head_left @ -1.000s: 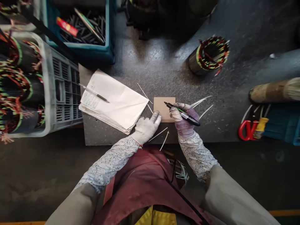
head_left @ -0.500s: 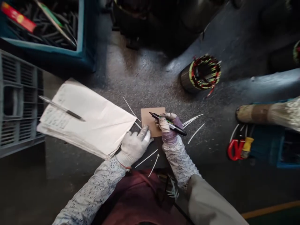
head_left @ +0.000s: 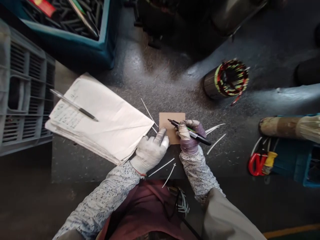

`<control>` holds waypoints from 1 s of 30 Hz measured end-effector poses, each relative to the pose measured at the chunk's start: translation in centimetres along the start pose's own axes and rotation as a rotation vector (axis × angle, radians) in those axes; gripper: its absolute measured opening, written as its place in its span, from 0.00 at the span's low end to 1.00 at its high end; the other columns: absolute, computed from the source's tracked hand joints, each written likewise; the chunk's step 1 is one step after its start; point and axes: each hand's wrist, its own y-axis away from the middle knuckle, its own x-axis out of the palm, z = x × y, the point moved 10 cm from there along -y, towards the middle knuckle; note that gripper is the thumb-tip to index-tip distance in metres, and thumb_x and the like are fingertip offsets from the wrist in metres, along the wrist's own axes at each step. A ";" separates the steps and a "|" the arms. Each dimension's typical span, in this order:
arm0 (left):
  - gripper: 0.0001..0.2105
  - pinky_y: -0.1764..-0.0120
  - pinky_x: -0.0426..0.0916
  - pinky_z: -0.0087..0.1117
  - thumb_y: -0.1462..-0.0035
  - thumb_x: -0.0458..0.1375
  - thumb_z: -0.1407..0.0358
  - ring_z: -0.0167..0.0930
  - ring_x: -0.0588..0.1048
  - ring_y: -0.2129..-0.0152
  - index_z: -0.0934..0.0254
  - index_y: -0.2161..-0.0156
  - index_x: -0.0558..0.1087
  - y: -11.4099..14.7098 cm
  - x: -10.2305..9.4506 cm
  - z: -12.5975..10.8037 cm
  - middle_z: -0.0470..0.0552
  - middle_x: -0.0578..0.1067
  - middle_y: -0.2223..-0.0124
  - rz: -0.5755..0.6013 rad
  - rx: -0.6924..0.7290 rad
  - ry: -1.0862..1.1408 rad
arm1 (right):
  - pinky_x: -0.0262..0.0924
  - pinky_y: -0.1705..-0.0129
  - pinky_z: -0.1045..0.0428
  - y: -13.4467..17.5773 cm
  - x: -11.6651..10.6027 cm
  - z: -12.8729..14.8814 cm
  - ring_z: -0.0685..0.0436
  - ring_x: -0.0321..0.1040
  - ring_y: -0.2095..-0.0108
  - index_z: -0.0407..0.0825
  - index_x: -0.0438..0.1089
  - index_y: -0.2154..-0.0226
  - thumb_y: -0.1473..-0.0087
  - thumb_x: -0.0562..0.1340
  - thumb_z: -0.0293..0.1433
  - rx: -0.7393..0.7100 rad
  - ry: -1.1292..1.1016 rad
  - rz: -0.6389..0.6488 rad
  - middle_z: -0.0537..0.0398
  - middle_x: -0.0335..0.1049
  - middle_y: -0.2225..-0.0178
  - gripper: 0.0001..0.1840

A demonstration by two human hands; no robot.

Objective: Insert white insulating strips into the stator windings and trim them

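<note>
A square of brown cardboard (head_left: 172, 117) lies on the dark worktop in front of me. My left hand (head_left: 152, 148), in a white knit glove with tape on the fingers, rests with fingers stretched out on the card's lower left edge. Closed around a black marker (head_left: 197, 136), my right hand (head_left: 188, 135) wears a glove with taped fingertips. The marker's dark tip is over the card's upper part; I cannot tell whether it touches. No writing can be made out on the card. White cable ties (head_left: 161, 167) are scattered around both hands.
Left of the card lies a stack of paper (head_left: 107, 116) with a pen (head_left: 75, 105) on top. A blue bin (head_left: 105, 43) and grey crate (head_left: 27, 90) stand farther left. A can of coloured wires (head_left: 212, 83) is at the back right, red-handled pliers (head_left: 256, 164) at the right.
The whole scene has shifted rightward in view as the camera turned. Both hands keep their places at the card, and the marker tip stays over its upper part.
</note>
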 end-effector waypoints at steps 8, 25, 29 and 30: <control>0.07 0.73 0.59 0.36 0.38 0.58 0.65 0.30 0.73 0.78 0.60 0.58 0.77 0.1 0.4 -0.1 0.54 0.77 0.47 0.044 0.005 0.010 | 0.71 0.67 0.52 0.5 -0.7 1.2 0.48 0.74 0.71 0.51 0.71 0.65 0.51 0.69 0.36 -0.176 0.178 0.066 0.59 0.74 0.70 0.11; 0.07 0.73 0.58 0.36 0.39 0.58 0.67 0.30 0.72 0.78 0.60 0.57 0.76 0.0 0.7 -0.1 0.56 0.76 0.45 0.093 0.020 0.002 | 0.71 0.64 0.48 0.6 0.1 2.1 0.44 0.75 0.70 0.51 0.71 0.68 0.51 0.68 0.37 -0.179 0.340 0.160 0.58 0.76 0.71 0.09; 0.09 0.72 0.59 0.36 0.38 0.56 0.66 0.30 0.73 0.77 0.59 0.54 0.76 0.3 1.3 -0.1 0.56 0.74 0.43 0.148 0.008 0.034 | 0.70 0.65 0.48 0.5 0.1 1.8 0.44 0.74 0.71 0.52 0.70 0.70 0.51 0.67 0.42 -0.135 0.388 0.170 0.57 0.74 0.74 0.12; 0.10 0.72 0.60 0.36 0.37 0.56 0.65 0.30 0.74 0.77 0.58 0.53 0.76 0.4 1.5 0.0 0.56 0.74 0.42 0.162 -0.002 0.045 | 0.70 0.65 0.48 0.6 0.1 1.7 0.44 0.73 0.72 0.52 0.70 0.70 0.51 0.67 0.42 -0.131 0.395 0.168 0.57 0.73 0.74 0.12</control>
